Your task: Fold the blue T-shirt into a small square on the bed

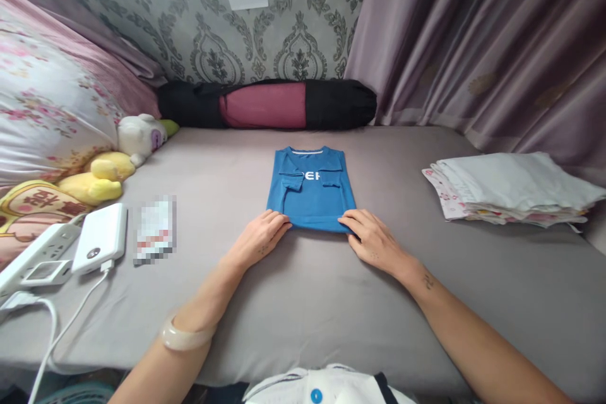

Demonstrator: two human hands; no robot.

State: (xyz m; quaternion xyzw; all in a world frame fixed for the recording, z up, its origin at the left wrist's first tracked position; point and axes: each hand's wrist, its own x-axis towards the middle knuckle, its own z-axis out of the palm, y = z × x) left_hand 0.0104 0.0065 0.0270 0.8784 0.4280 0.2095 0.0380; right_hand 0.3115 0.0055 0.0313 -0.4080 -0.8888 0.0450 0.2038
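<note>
A blue long-sleeved shirt (312, 202) lies on the bed with its collar toward the wall and both sleeves folded in over its front. White letters on the chest show in part between the cuffs. My left hand (265, 230) has its fingers closed on the near left corner of the shirt. At the near right corner, my right hand (374, 237) pinches the same near edge, which looks turned up a little. Both thumbs are partly hidden under or behind the cloth.
Folded pale cloths (511, 186) are stacked at the right. A black and maroon long bag (262, 104) lies along the wall. At left are plush toys (97, 177), a white power bank (101, 237) with cable, a power strip (40, 259) and a blurred packet (155, 230).
</note>
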